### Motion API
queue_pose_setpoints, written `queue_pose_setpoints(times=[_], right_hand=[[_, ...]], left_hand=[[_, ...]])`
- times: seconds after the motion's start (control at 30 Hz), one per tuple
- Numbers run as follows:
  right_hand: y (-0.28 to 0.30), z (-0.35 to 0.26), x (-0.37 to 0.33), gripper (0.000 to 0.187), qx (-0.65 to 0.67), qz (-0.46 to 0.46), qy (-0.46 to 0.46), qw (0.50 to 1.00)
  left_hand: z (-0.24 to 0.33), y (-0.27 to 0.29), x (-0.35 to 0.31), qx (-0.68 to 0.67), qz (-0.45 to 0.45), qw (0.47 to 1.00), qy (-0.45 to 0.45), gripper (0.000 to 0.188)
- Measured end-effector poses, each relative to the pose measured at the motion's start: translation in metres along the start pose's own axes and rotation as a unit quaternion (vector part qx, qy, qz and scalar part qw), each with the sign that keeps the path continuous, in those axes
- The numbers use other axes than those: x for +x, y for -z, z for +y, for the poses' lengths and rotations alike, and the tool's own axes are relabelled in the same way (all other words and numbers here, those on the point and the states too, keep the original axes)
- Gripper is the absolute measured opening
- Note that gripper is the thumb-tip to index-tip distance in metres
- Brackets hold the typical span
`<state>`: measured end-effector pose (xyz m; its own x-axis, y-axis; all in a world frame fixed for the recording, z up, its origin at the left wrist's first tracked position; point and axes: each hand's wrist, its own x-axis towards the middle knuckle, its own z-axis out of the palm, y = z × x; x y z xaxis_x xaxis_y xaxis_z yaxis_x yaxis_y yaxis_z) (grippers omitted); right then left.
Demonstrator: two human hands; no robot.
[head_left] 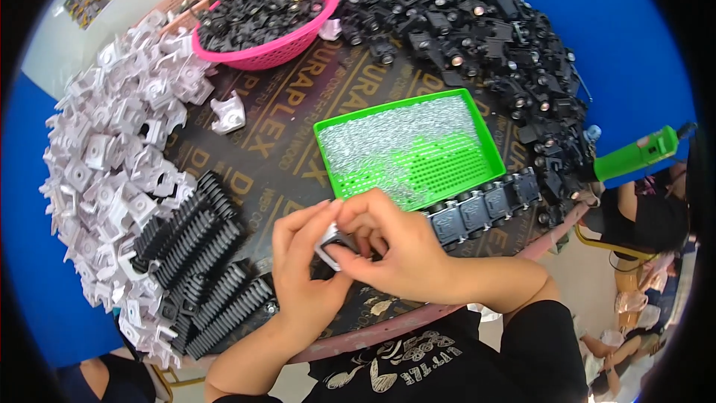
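Note:
Close to the table's near edge, both hands meet around a small white plastic part (327, 248) with something dark against it. My left hand (307, 272) steadies its left side, thumb and fingers closed about it. From the right, my right hand (399, 250) pinches the same part with curled fingers, which hide much of it. Just beyond the hands, a green tray (459, 164) holds many small silver metal pins or screws. Beside my right hand runs a row of black vehicle-like plastic pieces (473, 213).
Stacked black ribbed strips (198, 250) and a heap of white plastic parts (97, 149) cover the left. A pink basket (261, 58) of black parts stands at the back. Black assemblies (447, 22) pile up far right, near a green handheld tool (634, 155).

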<state>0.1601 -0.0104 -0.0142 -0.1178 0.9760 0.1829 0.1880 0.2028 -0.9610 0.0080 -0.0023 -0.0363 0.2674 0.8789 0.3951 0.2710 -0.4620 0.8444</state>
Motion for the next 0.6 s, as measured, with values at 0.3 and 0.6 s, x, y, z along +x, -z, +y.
queue_pose_setpoints(times=[0.3, 0.6], right_hand=[[0.097, -0.007, 0.084, 0.019, -0.352, 0.168, 0.151, 0.908], [0.205, 0.089, 0.165, 0.019, -0.596, 0.138, -0.012, 0.791]], left_hand=[[0.002, 0.009, 0.007, -0.387, 0.023, 0.905, 0.175, 0.067], [-0.001, 0.007, 0.011, -0.470, -0.058, 0.870, 0.134, 0.071]])
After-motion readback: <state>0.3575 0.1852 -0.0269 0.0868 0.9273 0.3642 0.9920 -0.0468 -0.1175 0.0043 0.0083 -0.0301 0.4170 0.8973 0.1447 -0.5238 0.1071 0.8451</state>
